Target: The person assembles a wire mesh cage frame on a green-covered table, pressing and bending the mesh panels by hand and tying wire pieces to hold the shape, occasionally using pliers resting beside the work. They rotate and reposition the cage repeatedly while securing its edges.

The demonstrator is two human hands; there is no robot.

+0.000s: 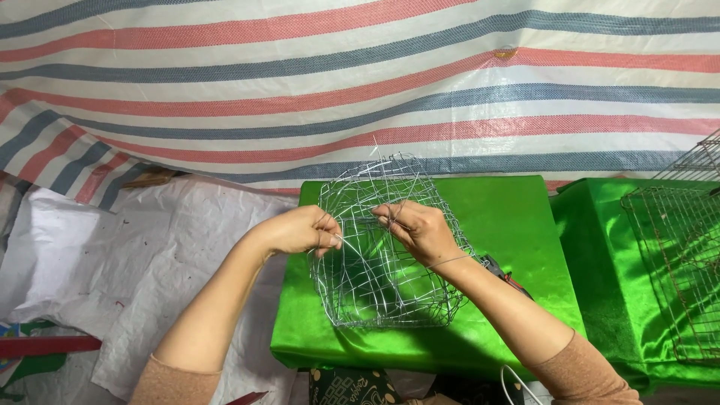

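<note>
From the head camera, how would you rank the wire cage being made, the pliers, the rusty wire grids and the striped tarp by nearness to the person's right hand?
1. Wire cage: the right hand touches it, at centre.
2. Pliers: just right of that forearm, on the green cloth.
3. Striped tarp: behind, up top.
4. Rusty wire grids: far right edge.

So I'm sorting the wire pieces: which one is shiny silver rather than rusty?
The wire cage between both hands on the near green table; the flat mesh panels at right look brownish.
</note>
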